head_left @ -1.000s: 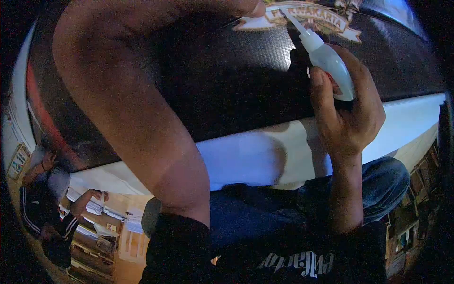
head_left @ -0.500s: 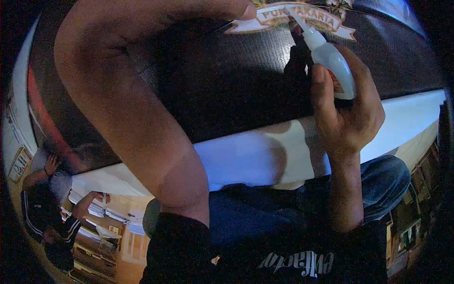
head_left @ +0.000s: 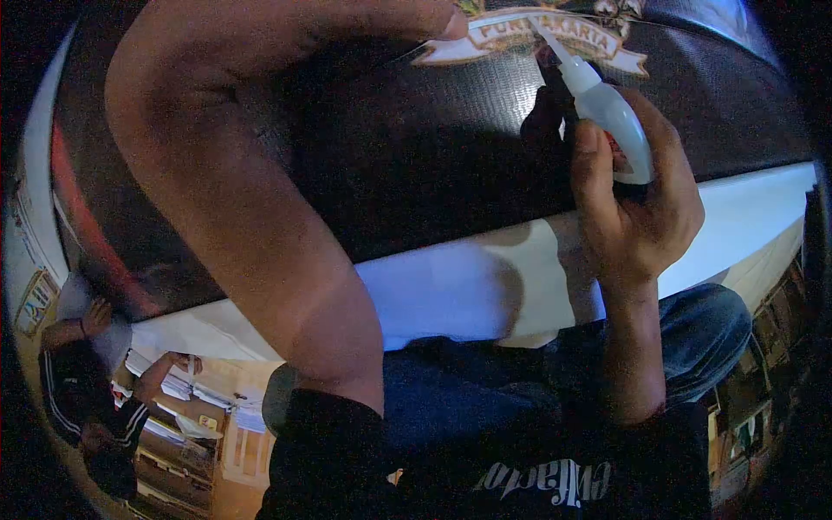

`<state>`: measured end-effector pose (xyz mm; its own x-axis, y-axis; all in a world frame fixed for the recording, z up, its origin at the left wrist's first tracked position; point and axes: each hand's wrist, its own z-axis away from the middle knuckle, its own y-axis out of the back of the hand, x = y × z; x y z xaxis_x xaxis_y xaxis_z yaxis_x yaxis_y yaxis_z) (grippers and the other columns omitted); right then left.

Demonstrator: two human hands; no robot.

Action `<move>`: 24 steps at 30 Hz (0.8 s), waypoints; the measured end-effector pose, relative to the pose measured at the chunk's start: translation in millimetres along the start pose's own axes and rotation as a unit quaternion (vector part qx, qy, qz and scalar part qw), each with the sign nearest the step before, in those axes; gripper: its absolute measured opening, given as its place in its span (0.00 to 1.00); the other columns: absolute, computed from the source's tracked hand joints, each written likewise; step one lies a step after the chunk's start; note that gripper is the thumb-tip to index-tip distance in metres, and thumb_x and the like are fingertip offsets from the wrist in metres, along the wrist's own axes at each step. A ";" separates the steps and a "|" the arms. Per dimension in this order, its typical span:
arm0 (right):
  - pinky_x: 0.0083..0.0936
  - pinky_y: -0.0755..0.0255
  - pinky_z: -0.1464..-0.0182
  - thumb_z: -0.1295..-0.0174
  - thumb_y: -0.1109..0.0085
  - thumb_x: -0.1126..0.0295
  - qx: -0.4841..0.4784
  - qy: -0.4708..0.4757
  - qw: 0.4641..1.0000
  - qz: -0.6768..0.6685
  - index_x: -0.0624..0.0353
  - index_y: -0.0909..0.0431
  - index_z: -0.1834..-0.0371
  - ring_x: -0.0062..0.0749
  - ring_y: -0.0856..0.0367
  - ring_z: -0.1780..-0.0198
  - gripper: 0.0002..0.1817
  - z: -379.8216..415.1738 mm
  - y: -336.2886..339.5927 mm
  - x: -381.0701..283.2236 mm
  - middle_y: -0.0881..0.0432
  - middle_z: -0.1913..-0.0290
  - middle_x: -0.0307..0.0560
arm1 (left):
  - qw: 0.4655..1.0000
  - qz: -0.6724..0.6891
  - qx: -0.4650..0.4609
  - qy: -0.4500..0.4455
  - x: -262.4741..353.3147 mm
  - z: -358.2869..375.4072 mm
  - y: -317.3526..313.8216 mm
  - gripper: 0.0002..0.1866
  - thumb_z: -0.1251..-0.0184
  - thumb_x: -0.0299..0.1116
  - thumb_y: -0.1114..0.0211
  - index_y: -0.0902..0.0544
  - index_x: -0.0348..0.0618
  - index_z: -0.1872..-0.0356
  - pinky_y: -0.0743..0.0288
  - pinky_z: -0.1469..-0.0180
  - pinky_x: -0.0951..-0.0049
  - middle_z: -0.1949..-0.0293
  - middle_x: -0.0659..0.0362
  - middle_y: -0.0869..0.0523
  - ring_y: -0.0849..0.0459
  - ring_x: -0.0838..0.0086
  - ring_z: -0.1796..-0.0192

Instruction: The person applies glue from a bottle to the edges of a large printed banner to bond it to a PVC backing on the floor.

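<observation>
A white squeeze bottle (head_left: 617, 121) with a long thin nozzle is gripped between the thumb and fingers of my right hand (head_left: 641, 199). Its nozzle tip lies over the lettered banner (head_left: 598, 36) of an emblem on a dark, textured sheet (head_left: 416, 165). From the left my bent arm reaches across the sheet. Of my left hand (head_left: 433, 19), one fingertip shows beside the banner's left end. Its other fingers are hidden or outside the top edge, so its grip cannot be made out.
A white border strip (head_left: 433, 290) runs under the dark sheet, above my legs (head_left: 459, 390). At the lower left, another person (head_left: 82, 381) in dark clothes sits near shelves (head_left: 173, 459). A red stripe (head_left: 87, 217) curves along the sheet's left side.
The bottle and its nozzle have shifted very slightly down in the view. My left arm is almost unmoved. The other person's arm and hand have moved a little.
</observation>
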<state>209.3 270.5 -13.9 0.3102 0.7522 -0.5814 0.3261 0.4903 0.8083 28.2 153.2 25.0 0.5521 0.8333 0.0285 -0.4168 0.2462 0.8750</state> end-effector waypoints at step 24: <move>0.24 0.23 0.57 0.42 0.32 0.65 0.010 -0.009 1.000 0.009 0.61 0.20 0.52 0.29 0.16 0.60 0.18 -1.8 -0.7 -0.4 0.15 0.61 0.50 | 0.999 -0.034 0.007 -0.010 9.8 1.6 8.5 0.64 0.58 0.69 0.29 0.59 0.59 0.25 0.67 0.27 0.37 0.26 0.41 0.68 0.71 0.40 0.25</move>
<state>207.4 270.7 -14.1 0.3315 0.7533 -0.5680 0.3371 0.4677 0.8171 31.2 162.7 33.4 0.5935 0.8045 -0.0220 -0.3670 0.2949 0.8823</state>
